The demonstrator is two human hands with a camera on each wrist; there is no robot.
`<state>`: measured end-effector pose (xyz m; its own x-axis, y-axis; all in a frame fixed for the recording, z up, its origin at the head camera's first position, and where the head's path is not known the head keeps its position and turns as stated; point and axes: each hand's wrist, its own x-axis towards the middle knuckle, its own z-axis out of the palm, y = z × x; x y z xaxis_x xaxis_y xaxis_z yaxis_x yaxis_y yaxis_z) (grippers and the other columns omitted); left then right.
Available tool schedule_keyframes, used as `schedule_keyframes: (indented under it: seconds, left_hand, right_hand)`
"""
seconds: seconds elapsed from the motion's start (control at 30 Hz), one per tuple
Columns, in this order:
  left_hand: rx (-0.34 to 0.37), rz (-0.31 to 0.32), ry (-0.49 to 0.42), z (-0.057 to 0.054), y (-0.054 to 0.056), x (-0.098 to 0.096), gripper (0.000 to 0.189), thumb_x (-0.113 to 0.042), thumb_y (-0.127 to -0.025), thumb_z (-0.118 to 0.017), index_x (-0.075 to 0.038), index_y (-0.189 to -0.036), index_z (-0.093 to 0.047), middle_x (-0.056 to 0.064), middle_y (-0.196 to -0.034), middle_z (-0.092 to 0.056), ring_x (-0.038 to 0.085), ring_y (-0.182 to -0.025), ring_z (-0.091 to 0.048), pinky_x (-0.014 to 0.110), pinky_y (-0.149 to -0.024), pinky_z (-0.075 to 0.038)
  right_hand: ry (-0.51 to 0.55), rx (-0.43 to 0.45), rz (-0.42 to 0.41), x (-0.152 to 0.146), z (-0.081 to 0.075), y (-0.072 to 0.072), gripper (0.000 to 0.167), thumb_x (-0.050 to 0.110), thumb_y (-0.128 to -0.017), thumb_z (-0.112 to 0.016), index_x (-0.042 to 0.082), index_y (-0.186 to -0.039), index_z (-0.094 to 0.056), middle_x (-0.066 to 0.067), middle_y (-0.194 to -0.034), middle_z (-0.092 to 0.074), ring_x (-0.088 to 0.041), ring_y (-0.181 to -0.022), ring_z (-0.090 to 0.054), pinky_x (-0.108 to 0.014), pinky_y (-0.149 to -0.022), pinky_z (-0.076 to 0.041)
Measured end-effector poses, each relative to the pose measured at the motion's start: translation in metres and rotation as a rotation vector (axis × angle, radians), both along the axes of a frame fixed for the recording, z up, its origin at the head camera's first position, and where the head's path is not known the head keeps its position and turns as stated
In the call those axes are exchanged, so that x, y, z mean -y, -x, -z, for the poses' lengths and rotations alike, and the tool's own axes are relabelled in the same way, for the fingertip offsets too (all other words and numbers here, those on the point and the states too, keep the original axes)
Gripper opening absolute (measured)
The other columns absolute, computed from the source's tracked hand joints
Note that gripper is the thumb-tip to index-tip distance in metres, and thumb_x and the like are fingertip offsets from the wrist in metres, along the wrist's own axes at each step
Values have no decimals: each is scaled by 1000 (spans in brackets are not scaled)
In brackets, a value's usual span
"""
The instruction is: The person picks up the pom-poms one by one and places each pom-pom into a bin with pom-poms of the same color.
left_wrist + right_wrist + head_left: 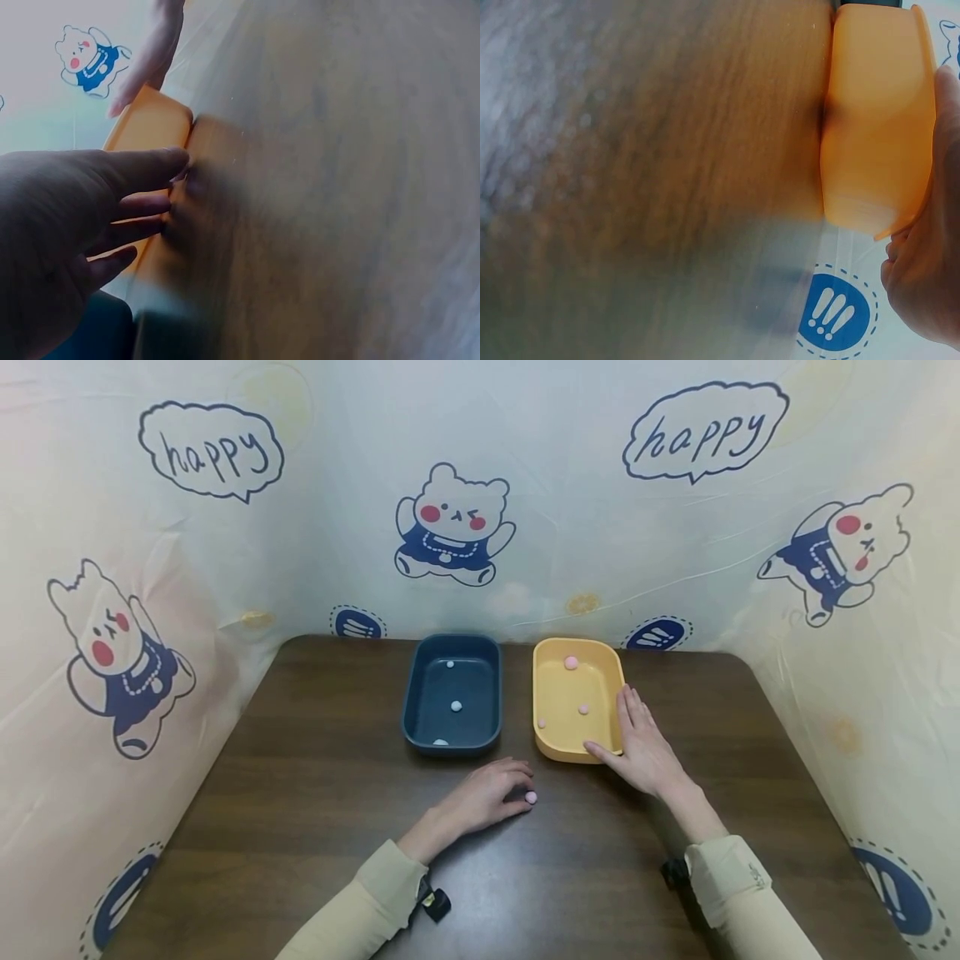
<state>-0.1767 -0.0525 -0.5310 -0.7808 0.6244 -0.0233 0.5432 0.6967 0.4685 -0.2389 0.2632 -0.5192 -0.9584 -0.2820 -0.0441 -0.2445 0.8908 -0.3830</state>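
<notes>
In the head view my left hand [480, 795] is low over the table in front of the boxes, pinching a small pink ball [531, 797] between thumb and fingertips. The left wrist view mostly hides that ball behind the thumb. My right hand [647, 750] touches the yellow box [547, 745], its straight fingers along the right side and its thumb at the front rim. Inside this box lie a larger pink ball [572, 662] at the back, a pink ball [583, 709] near the middle and a smaller one [542, 723] by the left wall.
Left of the yellow box stands a dark blue box [491, 693], a narrow gap between them. It holds white balls, one [456, 706] near its middle. Both boxes are near the back edge of the brown wooden table [315, 777]. A printed cloth [562, 527] hangs behind.
</notes>
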Motion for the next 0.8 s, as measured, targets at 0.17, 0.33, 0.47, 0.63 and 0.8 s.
schedule_keyframes:
  seconds: [0.17,0.33,0.47,0.63,0.8]
  left_hand:
    - [-5,9,-1,-1,0,-3,25,-29,-107,-74,-15,-127,-80,8,-152,-70,28,-148,-62,49,-127,-49]
    - [-4,10,-12,-5,-1,-4,26,-28,-109,-71,-13,-129,-79,9,-151,-70,28,-148,-62,49,-127,-49]
    - [-19,24,-63,-12,-1,-4,26,-29,-110,-70,-12,-128,-78,9,-147,-73,26,-144,-66,47,-124,-52]
    - [-50,24,-129,-19,0,-5,23,-27,-108,-73,-12,-125,-75,4,-132,-77,17,-122,-72,37,-110,-61]
    - [-73,11,-169,-24,1,-6,23,-25,-107,-74,-11,-126,-73,2,-123,-77,15,-116,-71,36,-107,-62]
  right_hand:
    - [-4,-4,1,-1,1,0,123,80,-101,-54,0,-175,4,-22,-186,7,-46,-173,-2,-66,-139,-15]
    - [-14,-1,0,-1,1,1,123,80,-101,-53,1,-175,4,-20,-186,9,-46,-173,-2,-66,-139,-15]
    - [-10,5,7,0,0,0,123,81,-101,-52,2,-175,5,-20,-186,10,-45,-173,-2,-66,-139,-14]
    - [-7,11,12,0,-1,0,123,82,-100,-52,3,-175,6,-20,-186,10,-46,-173,-2,-67,-138,-14]
    - [-2,3,8,0,0,0,123,81,-101,-53,2,-175,5,-20,-186,9,-46,-173,-3,-67,-138,-15]
